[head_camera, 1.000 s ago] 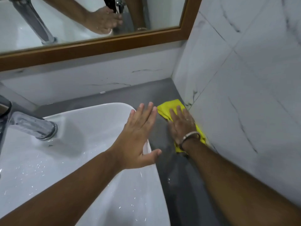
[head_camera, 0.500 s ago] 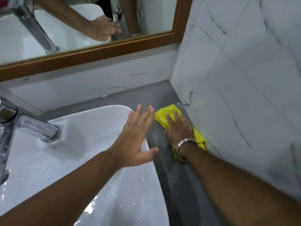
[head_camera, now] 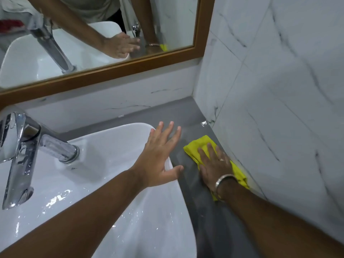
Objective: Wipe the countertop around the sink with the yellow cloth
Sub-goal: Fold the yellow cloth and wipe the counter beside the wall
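Observation:
The yellow cloth [head_camera: 200, 146] lies flat on the grey countertop [head_camera: 188, 112], in the narrow strip between the white sink [head_camera: 104, 144] and the right wall. My right hand [head_camera: 215, 165] presses down on the cloth with fingers spread; a metal bangle circles its wrist. Part of the cloth sticks out beyond the fingertips and along the wall side. My left hand [head_camera: 160, 155] rests open on the sink's right rim, fingers apart, holding nothing.
A chrome tap [head_camera: 24, 151] stands at the left over the wet basin. White marble tiles [head_camera: 279, 108] form the wall right beside the cloth. A wood-framed mirror [head_camera: 104, 73] hangs behind. A small water patch [head_camera: 203, 123] glints near the back corner.
My right hand has slid the cloth along the wall strip towards me, away from the back corner. My left hand has stayed on the sink rim. The camera tilted up slightly.

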